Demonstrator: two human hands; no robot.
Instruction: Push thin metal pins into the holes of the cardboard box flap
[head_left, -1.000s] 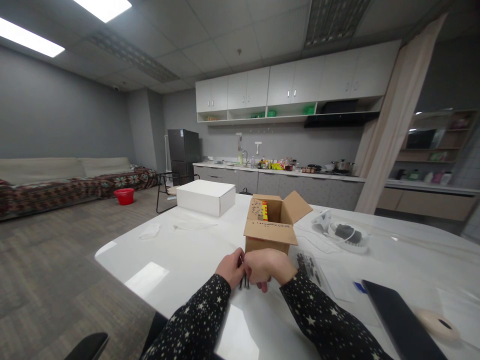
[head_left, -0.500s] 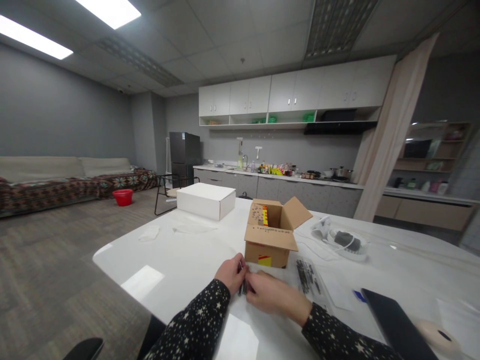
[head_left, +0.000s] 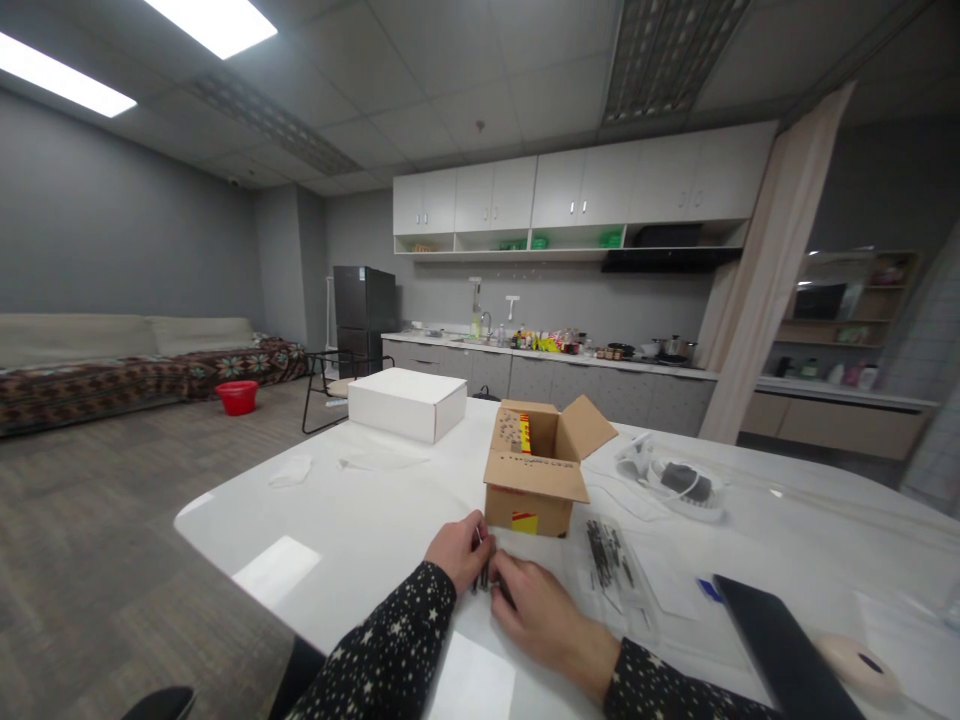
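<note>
The cardboard box [head_left: 534,476] stands just beyond my left hand [head_left: 454,553] and right hand [head_left: 536,605]. The left pinches thin dark rods [head_left: 484,579] between both hands; the right's hold I can't tell. A slack pinch could scatter them.

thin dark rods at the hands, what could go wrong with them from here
The thin dark rods sit close together at the fingertips of the left hand and right hand, so one might slip and roll across the glossy white table. The left hand is also close to the open cardboard box, so a careless move could bump it.
</note>
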